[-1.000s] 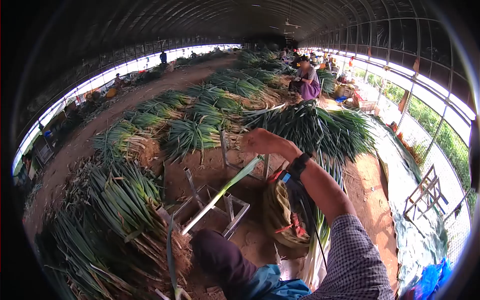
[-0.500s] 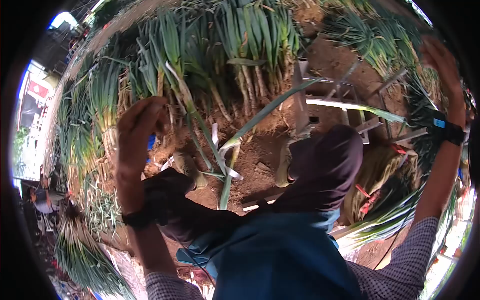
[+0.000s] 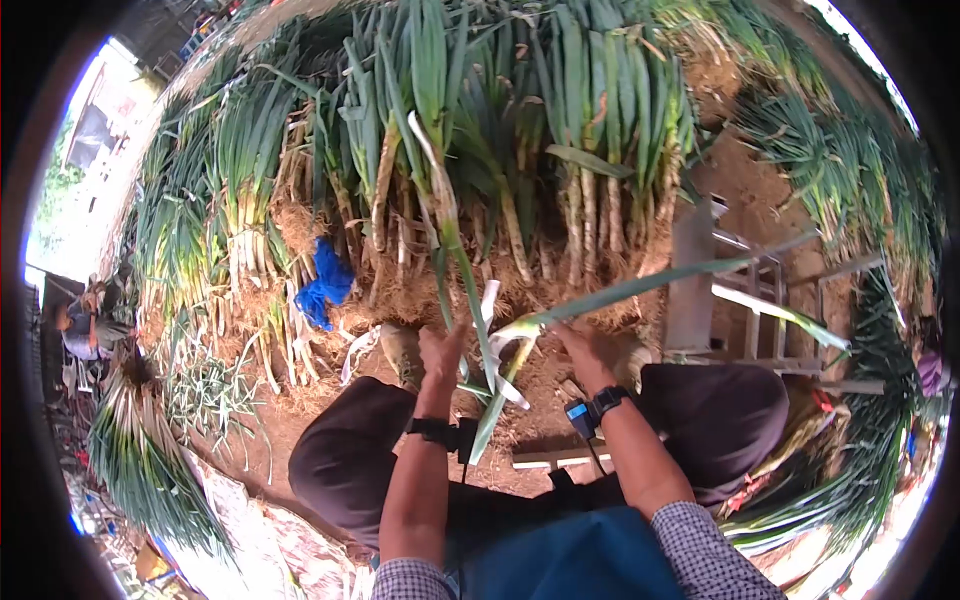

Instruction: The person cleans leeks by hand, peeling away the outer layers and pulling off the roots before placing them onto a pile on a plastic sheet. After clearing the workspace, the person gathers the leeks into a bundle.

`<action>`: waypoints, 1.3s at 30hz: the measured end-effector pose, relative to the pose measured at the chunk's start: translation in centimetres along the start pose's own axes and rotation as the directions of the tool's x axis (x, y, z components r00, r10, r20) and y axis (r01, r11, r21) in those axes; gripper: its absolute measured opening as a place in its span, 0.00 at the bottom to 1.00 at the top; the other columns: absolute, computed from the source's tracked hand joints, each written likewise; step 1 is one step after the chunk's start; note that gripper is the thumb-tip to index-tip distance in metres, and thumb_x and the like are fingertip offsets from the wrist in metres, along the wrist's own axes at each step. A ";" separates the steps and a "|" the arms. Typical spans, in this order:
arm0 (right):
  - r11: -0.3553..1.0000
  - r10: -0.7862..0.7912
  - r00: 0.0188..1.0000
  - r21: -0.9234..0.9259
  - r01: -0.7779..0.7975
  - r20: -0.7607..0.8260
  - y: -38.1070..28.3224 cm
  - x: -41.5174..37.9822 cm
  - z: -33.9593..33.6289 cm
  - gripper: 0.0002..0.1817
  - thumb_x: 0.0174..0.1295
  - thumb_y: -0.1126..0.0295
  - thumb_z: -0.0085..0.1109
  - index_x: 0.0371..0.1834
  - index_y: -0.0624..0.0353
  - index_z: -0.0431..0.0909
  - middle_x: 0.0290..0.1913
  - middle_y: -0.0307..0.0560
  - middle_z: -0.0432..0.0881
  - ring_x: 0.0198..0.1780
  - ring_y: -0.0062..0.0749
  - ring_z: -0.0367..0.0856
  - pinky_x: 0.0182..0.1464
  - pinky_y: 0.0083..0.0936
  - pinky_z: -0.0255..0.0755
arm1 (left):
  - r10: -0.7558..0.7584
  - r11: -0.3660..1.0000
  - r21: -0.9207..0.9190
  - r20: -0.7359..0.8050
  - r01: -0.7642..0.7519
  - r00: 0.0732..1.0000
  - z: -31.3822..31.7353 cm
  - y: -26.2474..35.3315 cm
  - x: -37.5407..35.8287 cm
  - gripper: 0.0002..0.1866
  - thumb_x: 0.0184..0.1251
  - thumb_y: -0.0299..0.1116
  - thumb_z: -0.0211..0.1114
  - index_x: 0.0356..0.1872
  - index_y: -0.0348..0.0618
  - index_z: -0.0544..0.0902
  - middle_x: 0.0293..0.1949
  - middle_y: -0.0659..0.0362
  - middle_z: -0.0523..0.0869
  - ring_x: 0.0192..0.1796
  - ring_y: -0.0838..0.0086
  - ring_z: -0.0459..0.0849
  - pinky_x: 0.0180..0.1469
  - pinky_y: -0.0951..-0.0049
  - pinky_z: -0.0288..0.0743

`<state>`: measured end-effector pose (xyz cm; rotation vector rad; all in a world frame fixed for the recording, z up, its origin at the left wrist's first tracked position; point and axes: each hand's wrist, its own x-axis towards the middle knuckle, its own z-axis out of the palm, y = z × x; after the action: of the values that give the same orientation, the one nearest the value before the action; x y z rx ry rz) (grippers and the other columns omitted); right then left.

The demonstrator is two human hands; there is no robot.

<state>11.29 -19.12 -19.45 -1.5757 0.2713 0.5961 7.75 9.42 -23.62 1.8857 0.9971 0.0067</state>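
My left hand reaches low between my knees, beside the white and green stalk of a leaning leek. Its fingers look curled in, and anything inside them is hidden. To the right, my right hand is just under a long loose green leek leaf; its fingertips are hard to make out. Between the hands lie pale torn leek pieces on the brown soil. Beyond them a thick row of leeks stands with roots toward me.
A blue cloth or bag lies left among the roots. A metal-framed stool or rack stands right, with a loose leek across it. More leeks lie in a bundle at lower left and a pile at right.
Both hands have come down and inward from raised, wide-apart positions to low between my knees. The view has shifted, so the leek row sits further right.
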 end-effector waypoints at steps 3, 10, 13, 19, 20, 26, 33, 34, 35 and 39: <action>0.995 -0.090 0.980 0.029 0.097 -0.180 4.5 5.1 1.0 0.20 0.69 0.57 0.61 0.58 0.57 0.79 0.30 0.41 0.81 0.30 0.23 0.82 0.31 0.19 0.82 | -0.101 0.933 0.347 0.009 0.092 0.995 1.0 3.7 0.3 0.51 0.40 0.63 0.80 0.57 0.30 0.73 0.56 0.38 0.81 0.59 0.46 0.82 0.59 0.54 0.75; 0.576 -0.048 0.994 -0.816 -0.048 -0.093 -0.3 5.2 1.3 0.28 0.66 0.83 0.53 0.69 0.51 0.70 0.51 0.49 0.81 0.46 0.40 0.84 0.37 0.32 0.83 | 0.224 0.975 0.015 -0.076 -0.224 0.972 9.2 -4.0 3.0 0.19 0.65 0.37 0.64 0.51 0.35 0.74 0.39 0.36 0.84 0.44 0.39 0.84 0.44 0.48 0.76; 0.933 -0.147 0.988 -0.339 0.121 -0.051 0.6 5.6 3.6 0.17 0.65 0.63 0.61 0.54 0.60 0.77 0.44 0.45 0.81 0.42 0.32 0.81 0.36 0.31 0.75 | 0.346 0.938 -0.016 -0.040 -0.347 0.937 9.2 -1.0 -0.5 0.10 0.70 0.31 0.57 0.46 0.35 0.77 0.36 0.38 0.84 0.40 0.41 0.83 0.42 0.50 0.75; 0.985 -0.142 0.990 0.095 0.141 0.011 0.9 8.3 6.8 0.22 0.55 0.60 0.76 0.47 0.63 0.83 0.38 0.36 0.84 0.40 0.22 0.78 0.43 0.24 0.73 | 0.618 0.737 0.171 0.222 -0.654 0.754 11.4 -0.6 -6.0 0.11 0.65 0.25 0.56 0.47 0.36 0.78 0.35 0.41 0.81 0.38 0.42 0.80 0.39 0.47 0.71; 0.978 -0.159 0.987 0.137 0.158 0.000 1.2 8.9 7.3 0.21 0.52 0.61 0.78 0.45 0.63 0.85 0.37 0.35 0.84 0.37 0.21 0.77 0.42 0.24 0.74 | 0.620 0.739 0.163 0.216 -0.654 0.754 11.2 0.1 -6.5 0.12 0.65 0.25 0.56 0.48 0.36 0.77 0.35 0.42 0.81 0.37 0.42 0.79 0.39 0.46 0.71; 0.996 0.074 0.997 -0.048 -0.074 0.002 1.1 7.1 3.0 0.18 0.57 0.66 0.73 0.48 0.63 0.84 0.38 0.37 0.85 0.39 0.24 0.80 0.40 0.28 0.76 | 0.147 0.945 0.141 0.623 -0.295 0.768 9.2 -0.4 -6.2 0.28 0.62 0.37 0.69 0.62 0.38 0.74 0.45 0.46 0.87 0.45 0.51 0.87 0.49 0.60 0.80; 0.948 0.068 0.984 0.318 -0.012 -0.167 2.3 5.9 2.4 0.15 0.60 0.62 0.71 0.44 0.60 0.83 0.34 0.39 0.85 0.34 0.26 0.83 0.37 0.26 0.76 | 0.113 0.848 -0.511 0.429 0.138 0.896 9.6 -1.5 -5.3 0.19 0.74 0.38 0.62 0.58 0.34 0.78 0.43 0.61 0.85 0.43 0.78 0.81 0.44 0.75 0.76; 0.909 0.091 0.985 0.417 -0.022 -0.147 2.3 5.8 2.1 0.16 0.61 0.62 0.70 0.45 0.60 0.83 0.34 0.40 0.86 0.34 0.27 0.84 0.37 0.25 0.76 | 0.038 0.838 -0.520 0.358 0.166 0.933 8.6 -0.8 -5.1 0.18 0.75 0.37 0.61 0.57 0.34 0.79 0.42 0.63 0.84 0.41 0.81 0.80 0.42 0.78 0.75; 0.858 0.115 0.985 0.512 -0.034 -0.126 2.3 5.8 1.9 0.16 0.61 0.61 0.70 0.45 0.61 0.83 0.35 0.41 0.88 0.35 0.28 0.86 0.38 0.24 0.77 | 0.092 0.807 -0.582 0.297 0.104 0.950 7.9 -1.1 -4.0 0.16 0.75 0.36 0.61 0.54 0.35 0.80 0.39 0.64 0.83 0.39 0.82 0.78 0.40 0.79 0.73; 0.923 -0.079 0.995 0.372 0.093 -0.054 2.6 5.4 1.4 0.16 0.60 0.63 0.69 0.48 0.58 0.84 0.40 0.41 0.85 0.37 0.23 0.80 0.37 0.24 0.71 | 0.355 0.815 -0.532 0.148 -0.228 0.923 7.5 3.2 -5.1 0.10 0.75 0.31 0.59 0.50 0.36 0.80 0.34 0.63 0.82 0.38 0.77 0.79 0.39 0.74 0.73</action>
<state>14.15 -17.05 -24.46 -1.2222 0.3223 0.4167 9.40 -0.04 -23.28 1.4840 0.4623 0.2010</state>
